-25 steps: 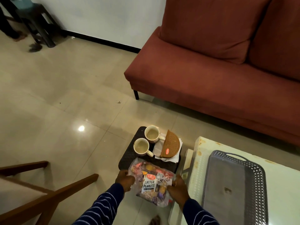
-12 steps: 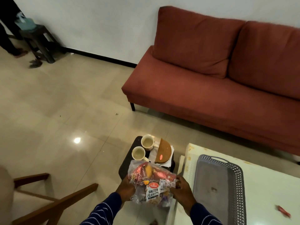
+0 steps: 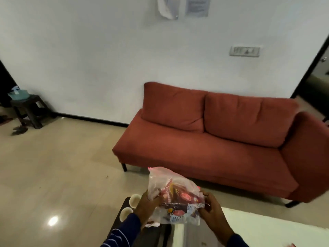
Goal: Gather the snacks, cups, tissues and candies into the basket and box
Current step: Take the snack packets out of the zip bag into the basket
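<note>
I hold a clear plastic bag of snacks (image 3: 175,198) in front of me with both hands; a salted peanuts packet and red wrappers show through it. My left hand (image 3: 146,206) grips its left side and my right hand (image 3: 212,212) grips its right side. Below my left hand, two white cups (image 3: 133,200) stand on a small dark stool (image 3: 122,213), partly hidden by my arm. A red candy (image 3: 292,245) peeks in at the bottom right on the white table (image 3: 258,227). The grey basket is out of view.
A red sofa (image 3: 213,139) stands against the white wall ahead. A dark stool with a blue item (image 3: 26,107) is at the far left by the wall. Tiled floor (image 3: 53,166) spreads to the left.
The view has tilted up, so the basket, the tissues and the brown item on the stool left the frame. Both hands lifted the snack bag higher, off the stool.
</note>
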